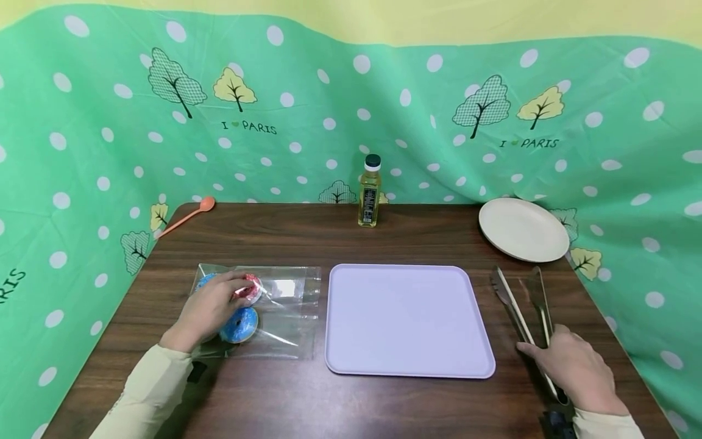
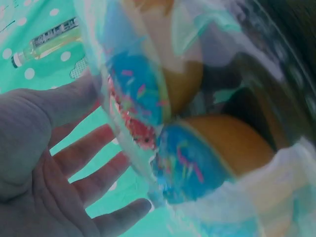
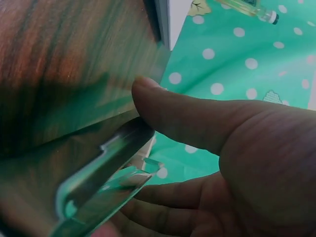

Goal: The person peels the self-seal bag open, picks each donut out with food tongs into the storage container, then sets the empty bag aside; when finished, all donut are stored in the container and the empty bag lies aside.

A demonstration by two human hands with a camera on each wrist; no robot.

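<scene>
In the head view, a clear plastic bag (image 1: pixel 280 335) lies on the left of the table. Inside are ring doughnuts with sprinkles: a blue-iced doughnut (image 1: pixel 239 325), a red-iced doughnut (image 1: pixel 251 289) and another blue one partly under my left hand (image 1: pixel 211 308). That hand rests over the bag, fingertips at the red doughnut; the left wrist view shows its fingers (image 2: pixel 89 160) spread and relaxed beside the plastic. At the right, metal tongs (image 1: pixel 515 308) lie with their arms apart. My right hand (image 1: pixel 578 366) holds them, thumb on one arm and fingers around the other side.
A lavender tray (image 1: pixel 408 320) lies between the hands. Behind it stands an oil bottle (image 1: pixel 370 198) with a dark cap. A white plate (image 1: pixel 523 228) sits at the back right, an orange spoon (image 1: pixel 189 216) at the back left. A green patterned cloth (image 1: pixel 411 122) hangs around the table.
</scene>
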